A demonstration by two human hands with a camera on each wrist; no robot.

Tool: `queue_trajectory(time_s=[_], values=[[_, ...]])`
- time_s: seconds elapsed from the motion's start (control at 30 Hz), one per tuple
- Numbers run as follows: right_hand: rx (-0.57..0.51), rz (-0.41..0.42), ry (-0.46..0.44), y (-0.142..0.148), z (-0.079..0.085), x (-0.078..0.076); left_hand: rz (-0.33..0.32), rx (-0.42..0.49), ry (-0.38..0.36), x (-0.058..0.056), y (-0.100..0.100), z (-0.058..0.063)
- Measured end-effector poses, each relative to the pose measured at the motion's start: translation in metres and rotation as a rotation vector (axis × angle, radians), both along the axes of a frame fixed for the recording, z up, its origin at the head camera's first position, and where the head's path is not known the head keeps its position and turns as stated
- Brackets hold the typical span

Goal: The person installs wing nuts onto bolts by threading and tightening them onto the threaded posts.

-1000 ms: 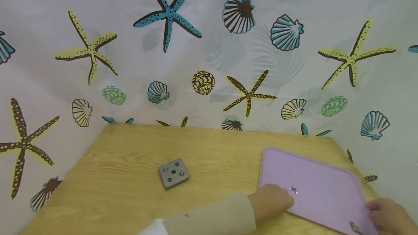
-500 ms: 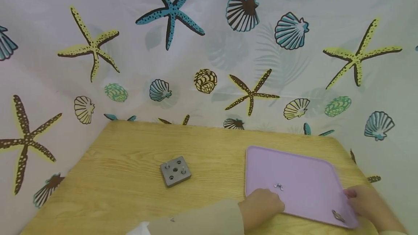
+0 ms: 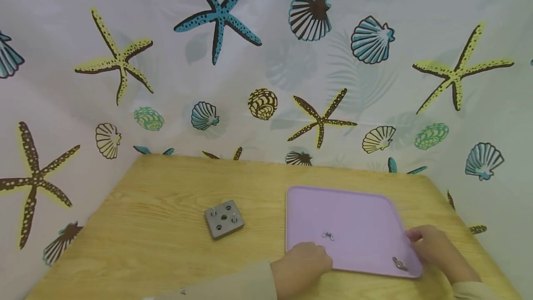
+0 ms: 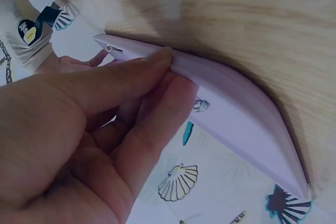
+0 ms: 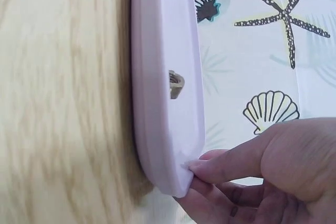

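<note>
A light purple tray [image 3: 350,207] lies on the wooden table, right of centre. My left hand [image 3: 303,265] pinches its near rim between thumb and forefinger, as the left wrist view shows up close. At the right edge, my right hand [image 3: 435,246] grips the rim with the thumb [image 5: 202,169] over the inner side and fingers beneath. A small silver wing nut [image 3: 328,235] sits on the tray near the left hand. Towards the near right corner is a darker metal piece [image 3: 399,263]; the right wrist view shows threads inside its opening [image 5: 176,84].
Left of the tray, a square grey metal block [image 3: 224,220] with several holes stands on the wooden table [image 3: 166,253]. Two thin pins rise from it. A white curtain [image 3: 233,82] printed with starfish and shells surrounds the table at the back and sides.
Both hands have drawn the tray leftward across the table, towards the metal block, and turned it slightly. The metal pieces have travelled along on it. The block stays in place.
</note>
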State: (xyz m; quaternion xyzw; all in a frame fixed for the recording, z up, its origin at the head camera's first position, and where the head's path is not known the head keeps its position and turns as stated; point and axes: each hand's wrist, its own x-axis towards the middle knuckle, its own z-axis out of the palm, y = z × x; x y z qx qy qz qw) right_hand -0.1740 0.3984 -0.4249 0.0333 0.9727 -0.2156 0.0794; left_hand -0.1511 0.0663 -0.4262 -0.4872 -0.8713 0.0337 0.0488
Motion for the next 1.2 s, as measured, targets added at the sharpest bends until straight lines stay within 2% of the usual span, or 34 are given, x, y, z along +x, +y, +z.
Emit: queue_trajectory(time_s=[0.17, 0.37, 0.5, 0.7, 0.93, 1.2], values=[[0.013, 0.031, -0.002, -0.026, 0.0, -0.006, 0.019, 0.002, -0.047, -0.002, -0.023, -0.001], [0.051, 0.061, 0.045, -0.048, -0.001, -0.007, 0.057, 0.008, -0.11, -0.001, -0.042, 0.003], [0.066, 0.063, 0.056, -0.058, 0.0, -0.006, 0.086, 0.026, -0.1, 0.0, -0.049, 0.004], [0.053, 0.055, 0.054, -0.067, -0.002, -0.007, 0.086, 0.084, -0.05, -0.003, -0.06, 0.001], [0.023, 0.052, 0.071, -0.067, -0.005, -0.018, 0.113, 0.076, -0.07, -0.014, -0.062, 0.003], [-0.032, 0.03, 0.084, -0.07, -0.006, -0.03, 0.122, 0.083, -0.034, -0.031, -0.064, 0.002]])
